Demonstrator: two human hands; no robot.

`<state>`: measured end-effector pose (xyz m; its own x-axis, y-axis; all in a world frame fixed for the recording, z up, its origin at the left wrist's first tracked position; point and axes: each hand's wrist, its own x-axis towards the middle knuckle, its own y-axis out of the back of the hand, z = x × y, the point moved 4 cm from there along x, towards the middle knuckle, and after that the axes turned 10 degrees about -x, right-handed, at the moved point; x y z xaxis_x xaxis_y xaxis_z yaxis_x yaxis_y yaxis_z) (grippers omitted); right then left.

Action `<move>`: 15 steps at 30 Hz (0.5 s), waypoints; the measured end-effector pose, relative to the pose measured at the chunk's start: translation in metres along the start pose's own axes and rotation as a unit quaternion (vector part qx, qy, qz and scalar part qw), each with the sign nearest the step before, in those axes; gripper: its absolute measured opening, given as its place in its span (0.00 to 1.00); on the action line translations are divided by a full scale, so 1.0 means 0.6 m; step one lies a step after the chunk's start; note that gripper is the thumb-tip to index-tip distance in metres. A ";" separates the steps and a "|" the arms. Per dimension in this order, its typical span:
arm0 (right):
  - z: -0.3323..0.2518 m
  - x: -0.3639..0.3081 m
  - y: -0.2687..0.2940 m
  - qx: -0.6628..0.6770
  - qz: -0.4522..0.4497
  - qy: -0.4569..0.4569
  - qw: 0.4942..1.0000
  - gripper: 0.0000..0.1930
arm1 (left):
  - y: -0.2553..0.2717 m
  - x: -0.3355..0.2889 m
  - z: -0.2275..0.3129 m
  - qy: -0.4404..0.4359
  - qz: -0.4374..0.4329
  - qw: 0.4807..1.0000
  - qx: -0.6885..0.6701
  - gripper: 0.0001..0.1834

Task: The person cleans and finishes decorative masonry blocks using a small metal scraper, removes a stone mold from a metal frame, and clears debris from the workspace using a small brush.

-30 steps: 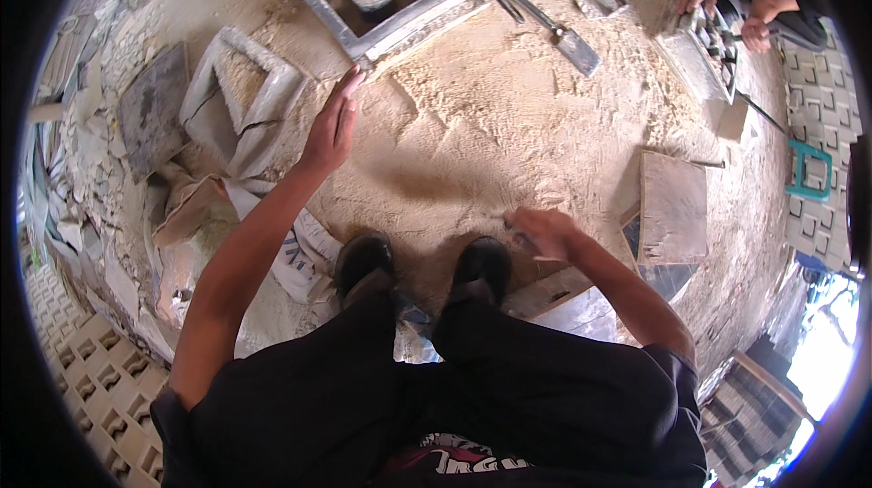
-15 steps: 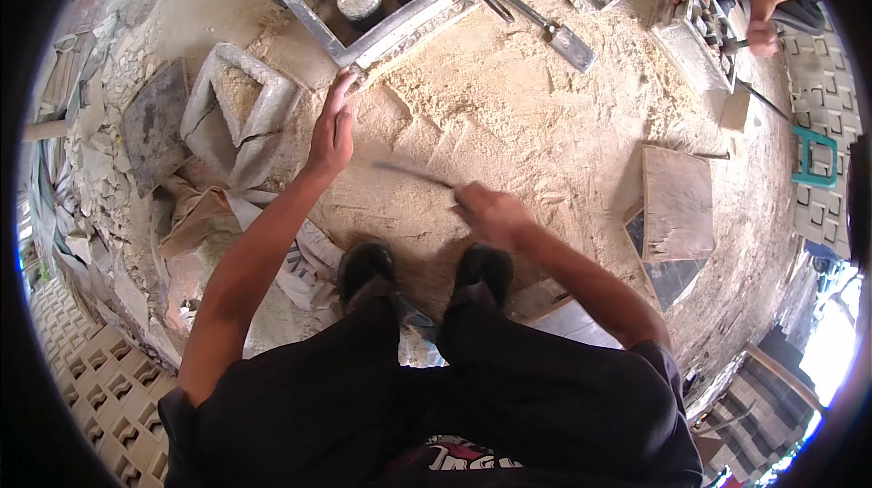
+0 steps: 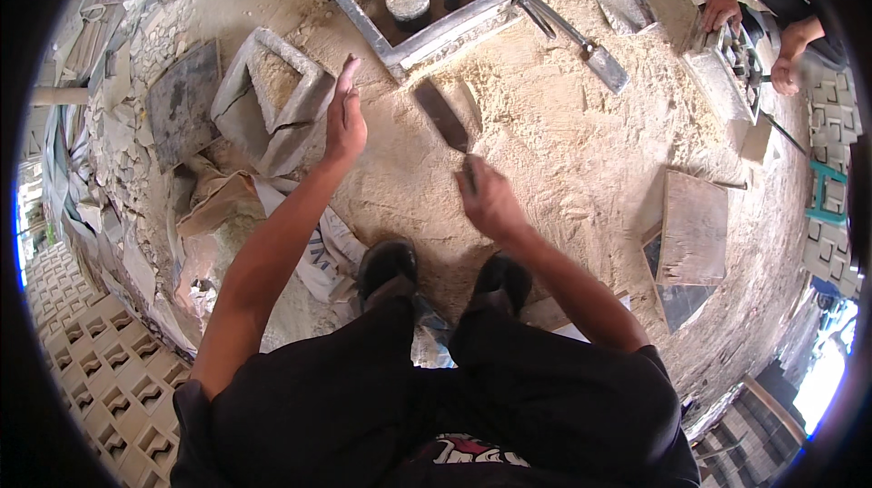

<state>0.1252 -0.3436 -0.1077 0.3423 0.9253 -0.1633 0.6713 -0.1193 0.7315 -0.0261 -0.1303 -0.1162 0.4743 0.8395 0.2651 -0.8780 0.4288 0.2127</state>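
Observation:
My right hand is closed round the handle of a trowel with a flat, dark blade. The blade points away from me over the pale sandy floor, short of a grey rectangular mould box. Inside that box stand several grey cylinders of different widths, their tops dusted with sand. To the left of the blade, my left hand is held up with fingers stretched out and nothing in it. Its fingertips are apart from the box's near corner and close to a cracked, hollow square block with sand inside.
Another trowel leans against the box's right side. At the upper right, a co-worker's hands are at a second grey mould. Wooden board lies on the right, dark slab and paper sacks on the left.
The trowel blade has swung round from pointing left to pointing away toward the mould box. My left hand has come away from the box's corner. The whole view has shifted slightly.

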 end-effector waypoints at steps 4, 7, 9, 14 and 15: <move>-0.025 0.030 -0.031 -0.016 0.031 0.049 0.998 0.14 | -0.031 0.007 0.012 0.006 -0.023 0.999 -0.032 0.27; -0.011 0.035 -0.013 -0.084 0.068 0.055 0.993 0.14 | -0.038 0.006 0.015 0.000 -0.033 0.998 -0.053 0.27; -0.013 0.030 -0.014 -0.058 0.064 0.055 0.995 0.13 | -0.034 0.003 0.015 -0.008 -0.043 0.998 -0.049 0.27; -0.003 0.024 -0.003 -0.061 0.091 0.064 0.992 0.13 | -0.029 -0.008 0.025 0.026 -0.035 0.998 -0.036 0.27; -0.005 0.026 0.004 -0.041 0.099 0.061 0.992 0.13 | -0.029 -0.011 0.031 0.039 -0.037 0.998 -0.030 0.27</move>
<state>0.1302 -0.3284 -0.1069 0.3762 0.9242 0.0663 0.5411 -0.2772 0.7940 -0.0128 -0.1492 -0.1043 0.5340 0.8270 0.1759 -0.8438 0.5083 0.1723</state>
